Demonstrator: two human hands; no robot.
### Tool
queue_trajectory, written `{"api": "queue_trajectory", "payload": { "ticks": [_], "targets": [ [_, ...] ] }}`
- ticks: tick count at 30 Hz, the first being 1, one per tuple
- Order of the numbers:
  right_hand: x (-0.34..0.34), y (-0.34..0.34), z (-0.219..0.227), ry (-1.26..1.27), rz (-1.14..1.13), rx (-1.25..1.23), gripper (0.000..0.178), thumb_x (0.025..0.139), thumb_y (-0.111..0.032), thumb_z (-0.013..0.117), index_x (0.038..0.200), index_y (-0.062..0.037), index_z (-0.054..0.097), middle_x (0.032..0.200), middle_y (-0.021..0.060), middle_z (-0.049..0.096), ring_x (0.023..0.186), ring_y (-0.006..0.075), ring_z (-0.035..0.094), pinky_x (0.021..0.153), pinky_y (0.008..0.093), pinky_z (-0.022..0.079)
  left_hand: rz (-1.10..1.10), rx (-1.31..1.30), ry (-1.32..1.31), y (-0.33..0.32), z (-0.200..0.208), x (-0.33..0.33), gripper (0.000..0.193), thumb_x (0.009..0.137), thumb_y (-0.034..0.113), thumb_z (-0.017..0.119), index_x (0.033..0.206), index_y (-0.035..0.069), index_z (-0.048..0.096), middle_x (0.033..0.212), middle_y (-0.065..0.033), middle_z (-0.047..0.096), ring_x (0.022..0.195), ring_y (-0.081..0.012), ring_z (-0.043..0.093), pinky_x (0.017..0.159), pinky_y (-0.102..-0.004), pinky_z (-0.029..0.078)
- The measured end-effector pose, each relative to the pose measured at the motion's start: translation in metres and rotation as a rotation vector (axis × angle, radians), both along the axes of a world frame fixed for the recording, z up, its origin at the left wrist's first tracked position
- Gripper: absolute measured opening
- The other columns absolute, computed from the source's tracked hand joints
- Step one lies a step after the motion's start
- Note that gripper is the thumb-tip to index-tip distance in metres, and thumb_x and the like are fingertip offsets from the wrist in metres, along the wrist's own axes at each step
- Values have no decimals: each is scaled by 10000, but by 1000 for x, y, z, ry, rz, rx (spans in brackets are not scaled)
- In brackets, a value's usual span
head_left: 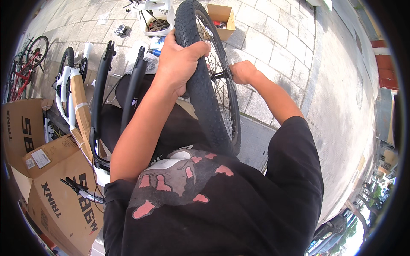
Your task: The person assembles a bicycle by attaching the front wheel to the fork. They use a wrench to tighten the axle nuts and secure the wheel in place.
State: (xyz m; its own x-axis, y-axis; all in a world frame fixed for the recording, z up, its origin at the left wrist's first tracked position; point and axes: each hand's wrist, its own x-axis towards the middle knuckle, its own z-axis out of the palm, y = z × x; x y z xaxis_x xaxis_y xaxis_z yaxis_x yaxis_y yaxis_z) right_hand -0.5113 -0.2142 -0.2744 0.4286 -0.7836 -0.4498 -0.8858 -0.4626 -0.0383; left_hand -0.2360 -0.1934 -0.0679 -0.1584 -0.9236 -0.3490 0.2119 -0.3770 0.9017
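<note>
The step in hand seems to be some work at the hub (220,75) of a bicycle wheel (206,102), perhaps turning or adjusting a part on its axle. The left hand (180,64) grasps the knobby tyre from its left side, with the thumb laid across the tread. The right hand (244,71) is curled up at the right end of the hub; whether it pinches a small part there, one cannot tell, because the fingers hide it. The next move probably calls for the left hand to keep the wheel steady while the right fingers work on the axle end.

The wheel stands between the two hands, somewhat tilted, its lower part near the shirt (230,192). The black fork (101,89) is to its left, apart from it.
</note>
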Motion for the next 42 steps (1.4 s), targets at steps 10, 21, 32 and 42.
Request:
{"api": "queue_trajectory", "payload": {
  "ticks": [10, 21, 32, 42],
  "targets": [
    [-48, -6, -25, -891, -1095, 863, 578, 974, -606, 667, 1036, -33, 707, 671, -35, 473, 570, 82, 437, 509, 264, 374, 33, 11, -17, 1, -3, 7, 683, 851, 110, 775, 1420, -58, 438, 966, -134, 685, 776, -195, 687, 614, -327, 585],
    [-79, 37, -78, -1619, -1564, 631, 379, 1085, -309, 492, 1156, 30, 646, 861, 63, 618, 738, 184, 600, 634, 333, 510, 335, -1044, -725, 2, -25, 6, 540, 975, 38, 673, 1453, -88, 457, 1253, -184, 637, 1185, -236, 638, 1065, -370, 500],
    [-17, 22, 78, -2187, -1402, 192, 363, 1059, -139, 441, 1284, 126, 541, 1150, 205, 595, 1086, 320, 639, 941, 436, 585, 273, -393, 518, 17, 2, 10, 456, 1141, 246, 416, 1431, -103, 455, 1388, -273, 590, 1336, -396, 592, 1181, -501, 458],
    [192, 11, 238, -1919, -273, -43, 346, 1096, -244, 524, 1172, 45, 697, 1036, 113, 708, 968, 244, 687, 907, 361, 570, 159, -80, 1128, -2, -17, 43, 580, 1129, 366, 361, 1444, -119, 412, 1443, -262, 536, 1342, -400, 560, 1182, -476, 460]
  ]
}}
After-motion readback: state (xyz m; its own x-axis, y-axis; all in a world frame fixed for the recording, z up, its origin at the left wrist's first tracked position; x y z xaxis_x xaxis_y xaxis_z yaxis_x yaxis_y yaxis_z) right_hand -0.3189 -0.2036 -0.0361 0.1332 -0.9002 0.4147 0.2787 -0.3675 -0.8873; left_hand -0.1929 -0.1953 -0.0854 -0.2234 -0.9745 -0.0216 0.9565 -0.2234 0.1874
